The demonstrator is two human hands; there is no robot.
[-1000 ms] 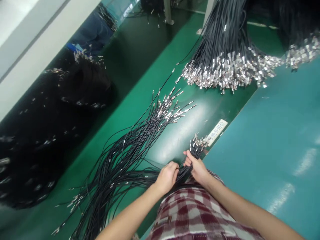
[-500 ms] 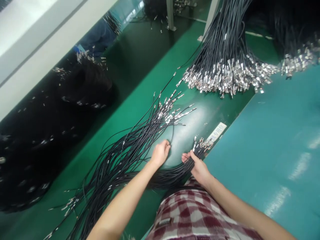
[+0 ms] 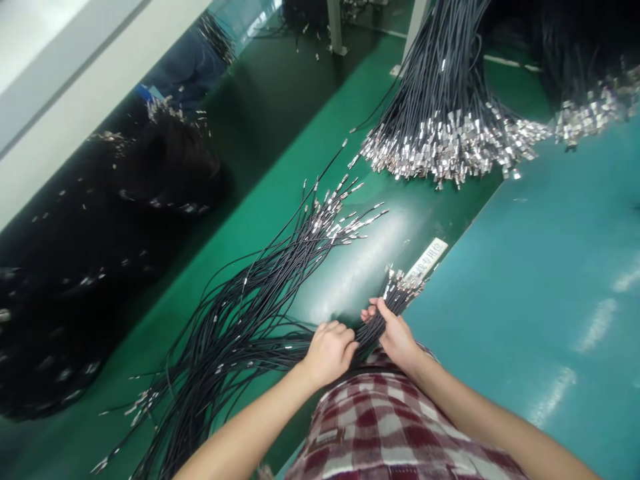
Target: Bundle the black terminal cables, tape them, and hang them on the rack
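My right hand [image 3: 391, 327] is wrapped round a bundle of black cables [image 3: 370, 335] just below its metal terminals [image 3: 400, 287]. Further down the same bundle, my left hand [image 3: 333, 350] closes over the cables with its fingers curled across them. From there the cables sweep left into a larger loose pile of black cables [image 3: 215, 340] on the green surface. Loose ends with silver terminals [image 3: 333, 217] fan out from that pile above my left hand.
A thick bunch of black cables [image 3: 445, 73] with many silver terminals hangs at the upper right. Dark cable heaps [image 3: 165, 160] lie at the left, beyond a pale frame beam [image 3: 100, 80]. A white label [image 3: 427, 259] sits by the edge of the blue-green floor [image 3: 540, 267].
My left hand has moved down and right, from a single cable onto the bundle beside my right hand. My right hand keeps its hold. The view has shifted slightly.
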